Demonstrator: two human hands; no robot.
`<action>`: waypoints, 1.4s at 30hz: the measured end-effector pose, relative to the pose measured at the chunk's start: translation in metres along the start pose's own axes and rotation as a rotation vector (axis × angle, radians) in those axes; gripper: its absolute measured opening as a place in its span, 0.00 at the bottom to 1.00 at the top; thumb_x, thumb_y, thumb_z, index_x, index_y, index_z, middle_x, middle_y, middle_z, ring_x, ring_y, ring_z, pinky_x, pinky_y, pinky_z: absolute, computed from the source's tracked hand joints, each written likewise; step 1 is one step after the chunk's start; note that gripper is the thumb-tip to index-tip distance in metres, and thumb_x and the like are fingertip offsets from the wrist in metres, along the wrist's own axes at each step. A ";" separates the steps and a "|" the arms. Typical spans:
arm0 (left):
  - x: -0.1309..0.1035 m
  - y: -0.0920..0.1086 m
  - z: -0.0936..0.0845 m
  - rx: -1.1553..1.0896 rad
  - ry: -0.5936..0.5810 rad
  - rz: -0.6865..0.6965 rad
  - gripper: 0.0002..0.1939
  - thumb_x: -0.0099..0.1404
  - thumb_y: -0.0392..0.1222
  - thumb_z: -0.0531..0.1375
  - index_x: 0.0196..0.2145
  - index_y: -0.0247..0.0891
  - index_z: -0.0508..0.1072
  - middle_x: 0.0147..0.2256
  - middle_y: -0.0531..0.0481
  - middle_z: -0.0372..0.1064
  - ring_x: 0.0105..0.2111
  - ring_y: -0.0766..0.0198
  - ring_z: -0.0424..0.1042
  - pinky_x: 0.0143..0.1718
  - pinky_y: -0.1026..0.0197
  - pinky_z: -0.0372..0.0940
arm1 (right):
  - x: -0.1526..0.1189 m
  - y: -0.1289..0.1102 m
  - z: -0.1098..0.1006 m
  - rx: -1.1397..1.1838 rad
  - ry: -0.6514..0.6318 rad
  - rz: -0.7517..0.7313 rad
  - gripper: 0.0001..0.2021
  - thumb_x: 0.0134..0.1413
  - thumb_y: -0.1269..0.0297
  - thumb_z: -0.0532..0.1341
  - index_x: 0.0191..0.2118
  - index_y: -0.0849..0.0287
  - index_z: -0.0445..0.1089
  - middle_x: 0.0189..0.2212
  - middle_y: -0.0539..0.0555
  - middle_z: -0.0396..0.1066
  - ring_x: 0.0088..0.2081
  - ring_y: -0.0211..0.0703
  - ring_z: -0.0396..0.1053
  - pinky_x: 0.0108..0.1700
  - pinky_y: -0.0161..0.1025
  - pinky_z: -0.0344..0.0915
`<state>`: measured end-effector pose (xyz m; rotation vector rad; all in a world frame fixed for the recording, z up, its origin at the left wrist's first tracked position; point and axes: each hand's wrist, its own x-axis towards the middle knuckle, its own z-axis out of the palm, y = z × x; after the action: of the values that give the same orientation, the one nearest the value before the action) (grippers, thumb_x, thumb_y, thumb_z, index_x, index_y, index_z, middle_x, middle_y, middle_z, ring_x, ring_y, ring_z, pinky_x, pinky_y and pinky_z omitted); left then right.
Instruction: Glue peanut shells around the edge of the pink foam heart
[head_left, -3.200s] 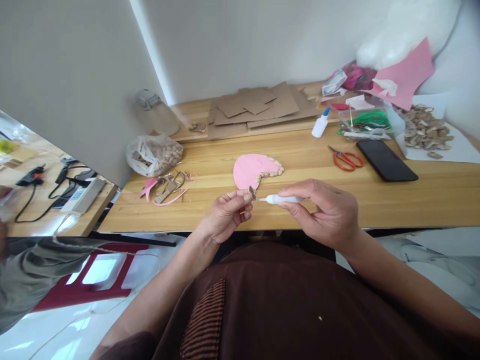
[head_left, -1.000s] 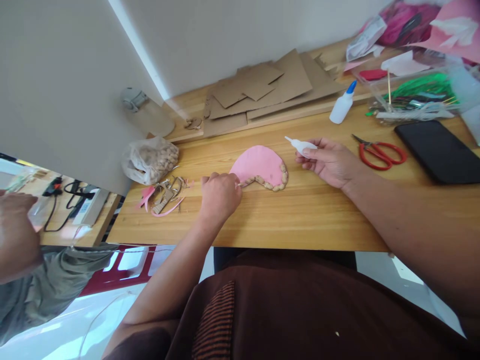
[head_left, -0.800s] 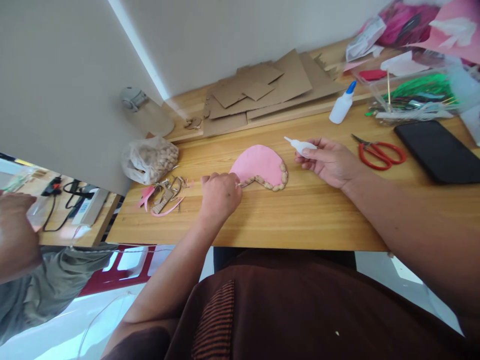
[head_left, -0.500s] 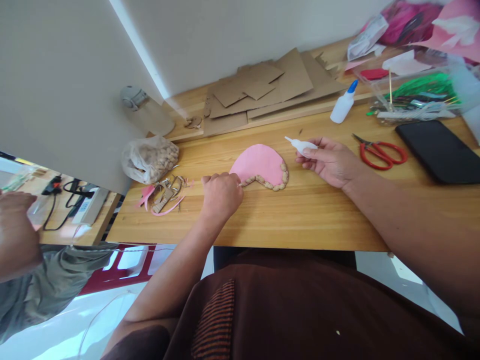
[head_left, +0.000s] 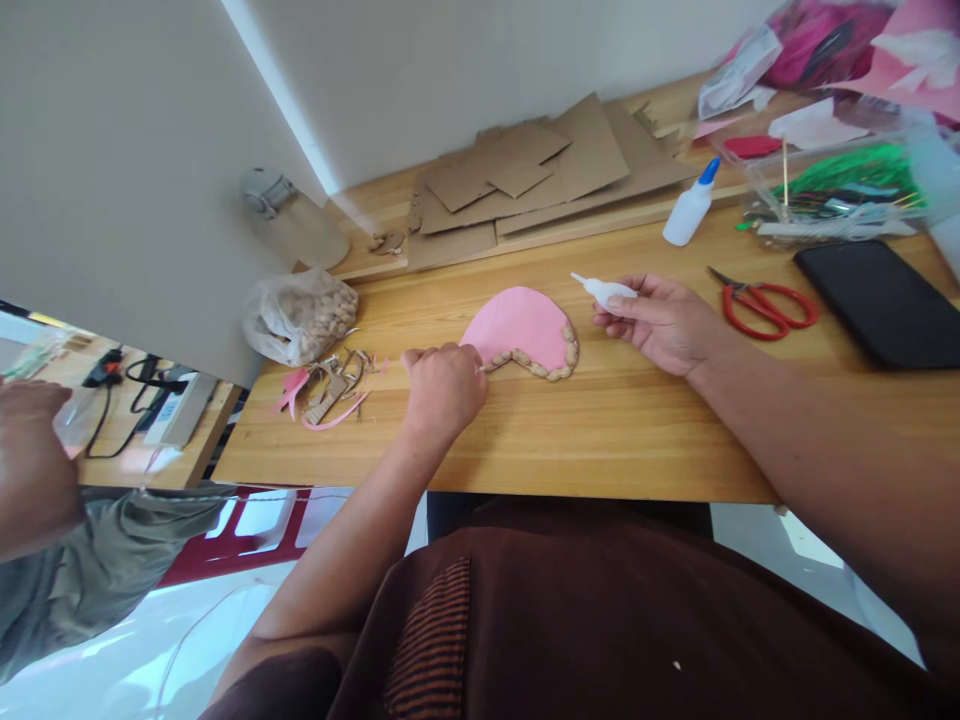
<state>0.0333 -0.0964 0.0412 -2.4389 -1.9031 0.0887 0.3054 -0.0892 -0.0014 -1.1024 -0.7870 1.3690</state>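
Note:
A pink heart-shaped card (head_left: 514, 320) lies on the wooden table, part of its rim lined with peanuts (head_left: 555, 373). My left hand (head_left: 448, 385) is closed over the card's left side, hiding that part; a small pale tip shows by its fingers, and what it grips is hidden. To the right of the card, my right hand (head_left: 664, 320) holds a small white glue bottle (head_left: 609, 293) between thumb and fingers, its thin nozzle pointing up and left, apart from the card.
A plastic bag of peanuts (head_left: 304, 315) and paper scraps (head_left: 330, 390) lie left. Cardboard sheets (head_left: 525, 185) are stacked behind. On the right are a blue-capped bottle (head_left: 688, 212), red-handled scissors (head_left: 765, 305), a black phone (head_left: 877, 300) and a clear box (head_left: 832, 235). Another person's hand (head_left: 34, 460) is far left.

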 end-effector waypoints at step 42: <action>0.002 -0.001 -0.001 -0.033 -0.020 -0.014 0.13 0.63 0.40 0.57 0.40 0.41 0.81 0.40 0.42 0.80 0.41 0.49 0.76 0.50 0.45 0.56 | 0.001 0.001 -0.001 -0.030 0.001 -0.004 0.13 0.41 0.69 0.74 0.33 0.53 0.71 0.31 0.48 0.77 0.34 0.40 0.73 0.32 0.36 0.68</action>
<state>0.0330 -0.0941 0.0418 -2.4545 -1.9448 0.0823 0.3058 -0.0888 -0.0023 -1.1241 -0.8106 1.3572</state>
